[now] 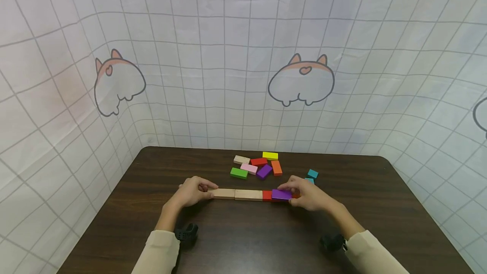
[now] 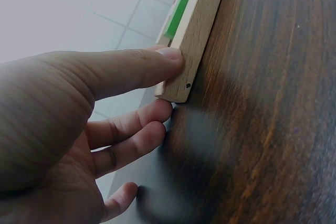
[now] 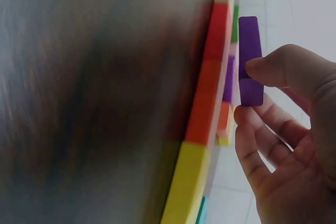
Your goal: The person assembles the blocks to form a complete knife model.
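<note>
A straight row of blocks runs across the dark table. My left hand (image 1: 193, 191) pinches the row's left-end plain wooden block (image 2: 198, 38), its thumb on the near face. Another wooden block (image 1: 248, 195) stands end to end with it. Farther right in the row come a red block (image 3: 216, 32), an orange block (image 3: 203, 103) and a yellow block (image 3: 186, 179); my right hand (image 1: 310, 194) hides the yellow one from the head view. Between thumb and fingers that hand holds a purple block (image 3: 250, 45) lengthwise, raised above the red and orange blocks.
Behind the row lies a loose cluster: green (image 1: 239, 173), pink (image 1: 249, 168), wooden (image 1: 241, 160), red (image 1: 259, 162), yellow (image 1: 270, 156), orange (image 1: 276, 168) and purple (image 1: 264, 171) blocks. Blue blocks (image 1: 313, 173) lie beyond my right hand. A gridded white curtain (image 1: 213, 96) hangs behind the table (image 1: 243, 240).
</note>
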Demonstrator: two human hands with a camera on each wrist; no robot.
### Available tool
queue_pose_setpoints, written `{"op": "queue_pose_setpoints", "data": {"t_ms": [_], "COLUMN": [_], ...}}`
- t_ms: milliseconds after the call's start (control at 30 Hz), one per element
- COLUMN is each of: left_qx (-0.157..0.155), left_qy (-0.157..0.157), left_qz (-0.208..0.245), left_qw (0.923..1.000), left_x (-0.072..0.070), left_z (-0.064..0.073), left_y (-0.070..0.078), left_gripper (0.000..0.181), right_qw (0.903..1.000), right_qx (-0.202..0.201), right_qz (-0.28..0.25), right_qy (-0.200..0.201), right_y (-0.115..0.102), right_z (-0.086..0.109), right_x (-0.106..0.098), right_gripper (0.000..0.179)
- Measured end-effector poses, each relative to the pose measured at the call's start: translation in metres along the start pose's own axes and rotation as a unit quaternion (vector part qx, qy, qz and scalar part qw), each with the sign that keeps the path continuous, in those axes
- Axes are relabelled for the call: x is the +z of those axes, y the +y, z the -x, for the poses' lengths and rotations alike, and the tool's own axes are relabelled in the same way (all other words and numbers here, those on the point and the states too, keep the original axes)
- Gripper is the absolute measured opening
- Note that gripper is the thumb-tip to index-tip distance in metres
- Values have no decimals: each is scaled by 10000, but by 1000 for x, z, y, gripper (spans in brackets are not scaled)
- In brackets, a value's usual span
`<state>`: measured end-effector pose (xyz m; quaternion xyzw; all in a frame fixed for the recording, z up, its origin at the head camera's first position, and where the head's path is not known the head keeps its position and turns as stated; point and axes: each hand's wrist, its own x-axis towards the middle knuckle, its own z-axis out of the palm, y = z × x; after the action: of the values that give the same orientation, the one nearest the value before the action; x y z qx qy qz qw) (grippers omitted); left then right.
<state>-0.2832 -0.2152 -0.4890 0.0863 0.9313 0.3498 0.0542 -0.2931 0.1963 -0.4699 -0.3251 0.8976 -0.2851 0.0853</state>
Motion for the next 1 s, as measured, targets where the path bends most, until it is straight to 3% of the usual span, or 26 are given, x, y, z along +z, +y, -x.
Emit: {"op": "queue_pose_setpoints", "data": {"t_ms": [400,1000], "left_qx": [-13,-3], "left_qy": [-36,-9], "left_qz": [-12,-21], "left_qw": [10000,10000], "left_x": [-1,-1], "left_z": [0,0], "left_y": [0,1], "left_gripper": [19,19], "right_qw": [9992,9983], "right_qx": [-326,-215], "right_qz": [146,513], "right_qy": [-188,-184], "right_y": [-23,-38], "right_z": [-9,-18], "right_x": [24,42], "right_gripper": [40,39]}}
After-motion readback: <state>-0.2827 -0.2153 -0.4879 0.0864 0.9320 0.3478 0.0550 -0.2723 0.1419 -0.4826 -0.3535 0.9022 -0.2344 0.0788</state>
